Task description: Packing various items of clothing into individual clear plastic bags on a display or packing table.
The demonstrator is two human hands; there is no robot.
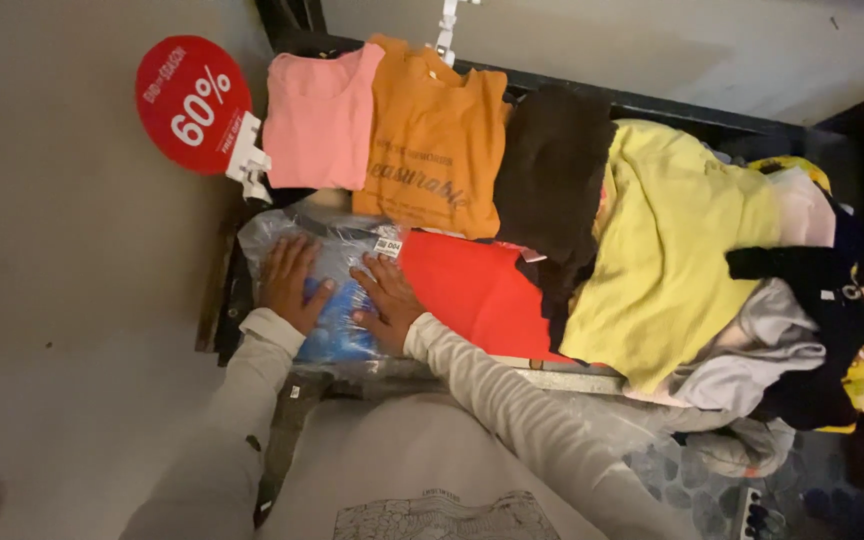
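Blue folded garment in clear plastic wrap [337,300]: left hand [290,283] and right hand [385,302] press flat on it, fingers spread, gripping nothing; red folded cloth [477,295] just beside.

Pink shirt [319,120], orange shirt [434,140], yellow top [667,250] — red round sign [192,103], white print.

A dark, flat desk [214,300] with a black frame stands on a pale floor [62,260] and carries heaps of clothing. At its left end lies a clear plastic bag of blue fabric [337,300], with a red garment [472,290] just beside it. Farther along lie a pink shirt [317,120], an orange shirt [432,140], a black garment [552,170], a yellow garment [662,250] and grey fabric [752,350], overlapping one another.
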